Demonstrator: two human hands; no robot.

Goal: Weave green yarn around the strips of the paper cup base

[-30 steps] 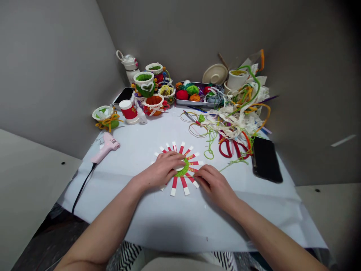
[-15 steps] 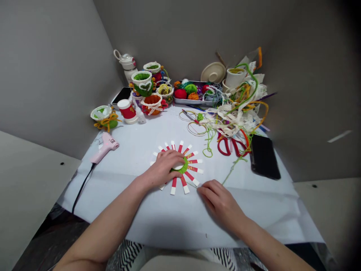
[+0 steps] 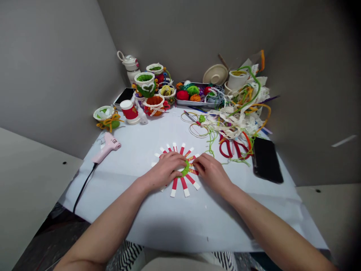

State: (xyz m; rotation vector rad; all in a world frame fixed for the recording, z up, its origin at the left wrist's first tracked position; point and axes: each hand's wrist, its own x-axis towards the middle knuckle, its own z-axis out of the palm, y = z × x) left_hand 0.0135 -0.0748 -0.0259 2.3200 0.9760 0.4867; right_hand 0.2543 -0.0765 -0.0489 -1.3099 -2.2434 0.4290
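We see the red-and-white strips (image 3: pixel 184 184) fanned around a green yarn ring (image 3: pixel 185 169) flat on the white table (image 3: pixel 135 145), our left hand (image 3: pixel 166 168) resting across their left side, fingers loosely spread. Our right hand (image 3: pixel 213 172) bunches its fingertips narrowly at the right-hand strips (whether they pinch anything, we cannot tell).

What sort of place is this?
Likely a small craft workstation: a pink glue gun, yarn balls in a metal tray, and a green-centred piece with red-and-white strips on the table.
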